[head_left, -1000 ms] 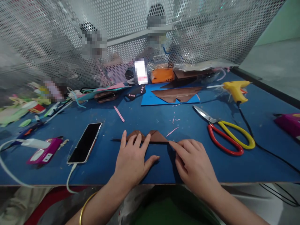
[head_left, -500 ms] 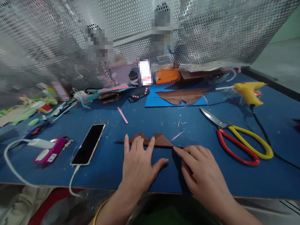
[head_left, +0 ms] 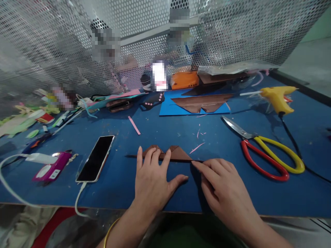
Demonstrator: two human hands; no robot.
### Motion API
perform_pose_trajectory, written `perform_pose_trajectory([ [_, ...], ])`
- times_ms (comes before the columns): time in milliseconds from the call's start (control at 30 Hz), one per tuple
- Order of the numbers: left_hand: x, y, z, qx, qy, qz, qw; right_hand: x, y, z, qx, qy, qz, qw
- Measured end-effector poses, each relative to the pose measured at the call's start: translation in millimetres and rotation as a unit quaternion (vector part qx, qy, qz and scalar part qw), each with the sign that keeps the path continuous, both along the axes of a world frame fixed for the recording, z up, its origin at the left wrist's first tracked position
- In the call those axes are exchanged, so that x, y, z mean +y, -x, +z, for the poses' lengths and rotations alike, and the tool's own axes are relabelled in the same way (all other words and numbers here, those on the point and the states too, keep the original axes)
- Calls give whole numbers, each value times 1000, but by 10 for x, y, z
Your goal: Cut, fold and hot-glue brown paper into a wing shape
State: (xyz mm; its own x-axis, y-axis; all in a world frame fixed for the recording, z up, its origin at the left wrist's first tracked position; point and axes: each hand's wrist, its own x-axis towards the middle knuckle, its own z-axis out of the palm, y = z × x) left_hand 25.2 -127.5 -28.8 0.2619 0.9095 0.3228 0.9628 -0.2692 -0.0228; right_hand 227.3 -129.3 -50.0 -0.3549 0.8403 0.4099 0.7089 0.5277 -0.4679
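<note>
A dark brown folded sheet (head_left: pixel 179 154), apparently paper or thin foam, lies on the blue table, its two peaks pointing away from me. My left hand (head_left: pixel 153 181) is spread flat, fingertips pressing on the sheet's left and middle part and partly covering it. The thumb reaches out over the table to the right. At the sheet's right end, my right hand (head_left: pixel 219 184) has curled fingers, the thumb and index closed on the thin dark tip. Farther back, a similar brown cutout (head_left: pixel 204 103) with a notched edge rests on a blue sheet (head_left: pixel 168 109).
Right of my hands lie large scissors (head_left: pixel 258 146) with red and yellow handles, and a yellow glue gun (head_left: pixel 278 96). On the left are a phone (head_left: pixel 95 158) on a white cable and a purple power bank (head_left: pixel 53 167). Pink scraps (head_left: pixel 197 147) lie ahead. Perforated mesh (head_left: pixel 144 34) stands behind.
My view has shifted slightly. Both hands stay in nearly the same place on the brown sheet; nothing else has visibly moved.
</note>
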Motion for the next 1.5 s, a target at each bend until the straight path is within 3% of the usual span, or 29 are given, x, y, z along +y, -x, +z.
perform_pose_trajectory([
  [967,19,-25,60,59,8,-13,998,-16,4,8,21,-30,-18,999],
  [1167,6,-19,39,20,2,-12,1000,-15,6,1,45,-49,-36,997],
  [1300,-23,83,61,-26,-25,-29,999,-5,-15,-11,87,-40,-52,994],
  [1500,52,449,158,-45,-23,-30,998,29,-61,-43,120,-11,-54,991],
])
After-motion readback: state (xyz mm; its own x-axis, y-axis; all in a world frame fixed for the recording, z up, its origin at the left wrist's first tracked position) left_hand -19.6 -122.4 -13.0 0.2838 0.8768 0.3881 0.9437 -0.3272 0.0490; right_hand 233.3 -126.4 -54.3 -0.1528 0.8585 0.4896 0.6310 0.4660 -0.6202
